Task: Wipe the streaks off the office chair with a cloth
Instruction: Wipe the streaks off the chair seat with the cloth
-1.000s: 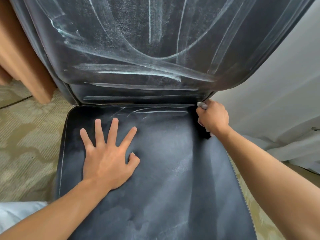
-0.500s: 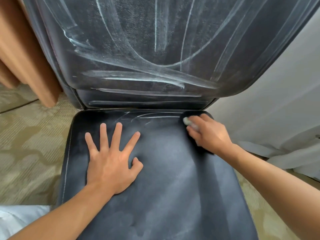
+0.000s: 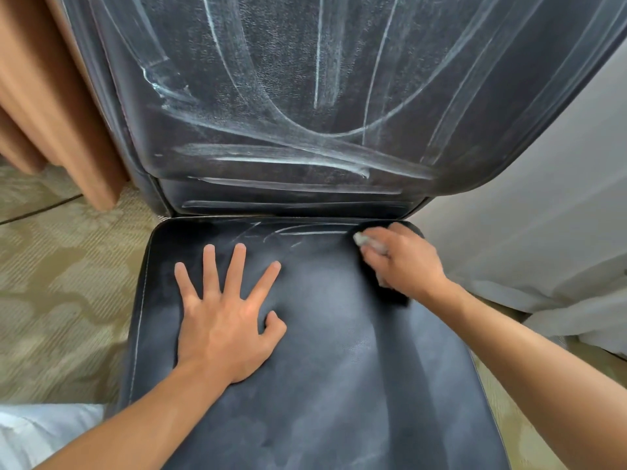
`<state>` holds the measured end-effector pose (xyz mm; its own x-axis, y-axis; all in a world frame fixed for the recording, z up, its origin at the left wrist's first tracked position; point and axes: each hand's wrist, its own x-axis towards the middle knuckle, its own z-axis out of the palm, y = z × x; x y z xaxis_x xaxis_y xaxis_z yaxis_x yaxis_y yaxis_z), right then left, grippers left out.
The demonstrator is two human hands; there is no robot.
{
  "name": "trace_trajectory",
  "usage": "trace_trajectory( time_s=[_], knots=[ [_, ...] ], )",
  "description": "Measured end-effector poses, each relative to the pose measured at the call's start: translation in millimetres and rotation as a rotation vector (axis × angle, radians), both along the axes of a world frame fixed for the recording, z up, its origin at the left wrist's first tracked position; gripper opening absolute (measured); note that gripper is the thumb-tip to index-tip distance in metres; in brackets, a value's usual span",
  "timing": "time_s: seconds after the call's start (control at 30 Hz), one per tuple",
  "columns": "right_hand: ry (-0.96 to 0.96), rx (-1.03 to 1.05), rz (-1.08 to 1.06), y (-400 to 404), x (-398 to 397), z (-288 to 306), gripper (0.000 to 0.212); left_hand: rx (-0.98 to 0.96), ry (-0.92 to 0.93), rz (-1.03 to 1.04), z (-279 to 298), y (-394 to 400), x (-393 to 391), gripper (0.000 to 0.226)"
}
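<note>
A black leather office chair fills the view, its seat (image 3: pixel 339 351) in front of me and its backrest (image 3: pixel 288 96) rising behind. White streaks (image 3: pixel 305 161) cross the backrest, and thinner streaks (image 3: pixel 305 230) run along the seat's rear edge. My left hand (image 3: pixel 224 320) presses flat on the seat with its fingers spread. My right hand (image 3: pixel 403 262) grips a dark cloth (image 3: pixel 395 295) with a whitish tip (image 3: pixel 364 240) at the seat's rear right corner, just right of those thin streaks. Most of the cloth is hidden under the hand.
An orange-brown curtain (image 3: pixel 51 113) hangs at the left behind the chair. Patterned beige carpet (image 3: pixel 61 283) lies left of the seat. White fabric (image 3: pixel 559 249) drapes at the right, and a white piece (image 3: pixel 40 432) shows at the lower left.
My right hand with the cloth came down from the crease at the seat's rear right corner onto the seat and slid a little leftward. My left hand stayed flat on the seat.
</note>
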<state>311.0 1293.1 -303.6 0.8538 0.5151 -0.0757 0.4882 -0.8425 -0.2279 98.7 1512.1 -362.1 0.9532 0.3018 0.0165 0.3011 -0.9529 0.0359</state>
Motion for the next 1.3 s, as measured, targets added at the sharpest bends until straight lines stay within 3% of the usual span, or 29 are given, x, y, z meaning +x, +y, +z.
trace_trajectory(
  time_s=[0.07, 0.13, 0.23, 0.47, 0.53, 0.63, 0.7, 0.93, 1.17, 1.23, 1.3],
  knots=[
    [-0.08, 0.028, -0.29, -3, 20, -10, 0.025, -0.001, 0.0, 0.002, 0, -1, 0, 0.074],
    [-0.112, 0.029, -0.428, 6, 30, -18, 0.025, -0.003, -0.007, 0.007, -1, -1, 1, 0.074],
    [-0.11, 0.014, -0.34, 25, 28, -21, 0.022, 0.005, -0.003, 0.004, -1, 0, 1, 0.074],
    [0.102, 0.069, 0.192, 50, -32, -6, 0.019, 0.002, 0.005, 0.008, 1, 0, 0, 0.075],
    [0.03, 0.119, 0.069, 35, -27, -8, 0.025, 0.005, 0.001, -0.001, 1, 0, 0, 0.074],
    [-0.093, 0.123, -0.364, 9, 9, -17, 0.032, 0.007, -0.006, 0.003, 0, 0, 1, 0.074],
    [-0.082, 0.074, -0.473, 9, 20, -19, 0.03, 0.007, 0.001, 0.009, -1, -1, 1, 0.074],
    [-0.038, -0.017, -0.254, 71, 7, -11, 0.016, 0.023, 0.024, 0.006, 0, -1, 1, 0.075],
    [0.086, 0.11, 0.032, 89, -32, -10, 0.022, 0.015, 0.025, 0.001, 3, -1, 0, 0.074],
    [0.028, 0.147, -0.051, 64, -31, -11, 0.021, 0.006, 0.015, -0.006, 4, -1, 0, 0.074],
    [-0.049, 0.164, -0.273, 31, -17, -13, 0.02, 0.005, 0.007, -0.008, 4, -1, 1, 0.074]
  ],
)
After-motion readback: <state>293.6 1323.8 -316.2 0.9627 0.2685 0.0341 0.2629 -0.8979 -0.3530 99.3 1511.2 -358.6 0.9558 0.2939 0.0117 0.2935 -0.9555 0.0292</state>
